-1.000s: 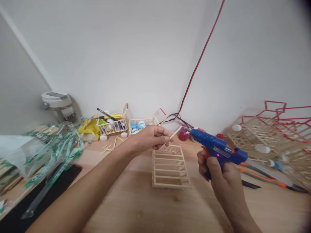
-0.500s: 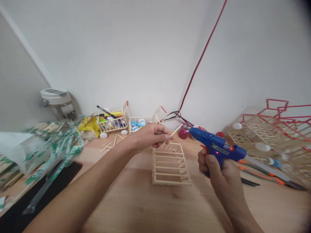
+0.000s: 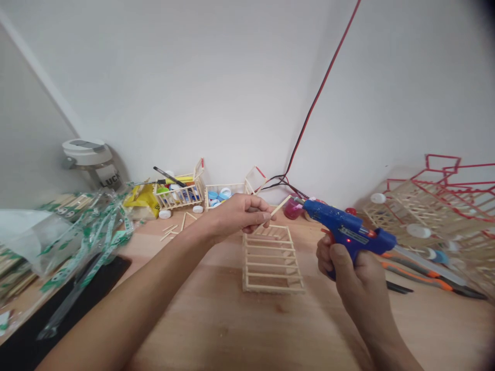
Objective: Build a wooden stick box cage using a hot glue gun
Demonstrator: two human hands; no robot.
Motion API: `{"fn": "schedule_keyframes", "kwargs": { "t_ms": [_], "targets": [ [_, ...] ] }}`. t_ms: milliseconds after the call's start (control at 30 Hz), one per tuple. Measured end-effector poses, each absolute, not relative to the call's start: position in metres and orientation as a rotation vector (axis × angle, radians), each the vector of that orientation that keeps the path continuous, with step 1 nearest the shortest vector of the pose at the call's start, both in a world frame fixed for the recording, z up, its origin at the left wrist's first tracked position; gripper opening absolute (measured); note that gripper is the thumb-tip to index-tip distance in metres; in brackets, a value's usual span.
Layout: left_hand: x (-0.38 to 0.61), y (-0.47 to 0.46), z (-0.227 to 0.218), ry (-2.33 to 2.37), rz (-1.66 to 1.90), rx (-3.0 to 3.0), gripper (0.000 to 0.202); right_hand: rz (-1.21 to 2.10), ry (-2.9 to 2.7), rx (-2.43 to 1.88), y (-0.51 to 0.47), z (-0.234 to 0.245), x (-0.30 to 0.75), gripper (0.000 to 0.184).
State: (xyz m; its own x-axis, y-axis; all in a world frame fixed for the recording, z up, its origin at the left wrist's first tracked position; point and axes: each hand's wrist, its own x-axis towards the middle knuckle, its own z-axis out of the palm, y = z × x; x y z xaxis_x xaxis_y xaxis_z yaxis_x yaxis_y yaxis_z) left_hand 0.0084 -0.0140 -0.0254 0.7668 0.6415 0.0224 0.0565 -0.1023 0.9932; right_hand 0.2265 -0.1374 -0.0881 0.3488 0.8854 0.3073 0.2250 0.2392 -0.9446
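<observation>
Between the fingertips of my left hand [image 3: 249,216] is a short wooden stick [image 3: 281,205], slanting up to the right. My right hand [image 3: 353,273] is wrapped around a blue hot glue gun [image 3: 336,221] with a small red light on its side. The gun's nozzle points left, close to the stick's upper end; whether they touch I cannot tell. Below the hands, a small frame of wooden sticks [image 3: 270,266] with several crossbars lies on the table. A clear glue stick [image 3: 425,265] extends from the gun's rear.
Stick carts [image 3: 180,196] holding bottle caps and tools stand by the wall. Loose stick pieces [image 3: 168,233] lie left of the frame. Bagged sticks [image 3: 77,216] and a jar [image 3: 93,165] are at left. Pliers [image 3: 429,278] and red-trimmed stick carts [image 3: 417,201] occupy the right.
The glue gun in my right hand has shifted slightly right, its nozzle a little farther from the stick. My left hand keeps the stick nearly in place.
</observation>
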Motion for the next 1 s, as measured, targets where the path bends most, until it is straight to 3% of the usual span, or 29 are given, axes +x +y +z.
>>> {"fn": "schedule_keyframes", "kwargs": {
  "t_ms": [1000],
  "targets": [
    [0.0083, -0.0147, -0.0209, 0.469, 0.549, 1.379, 0.026, 0.534, -1.218, -1.434, -0.1373, -0.0931, 0.2332, 0.035]
  ]
}}
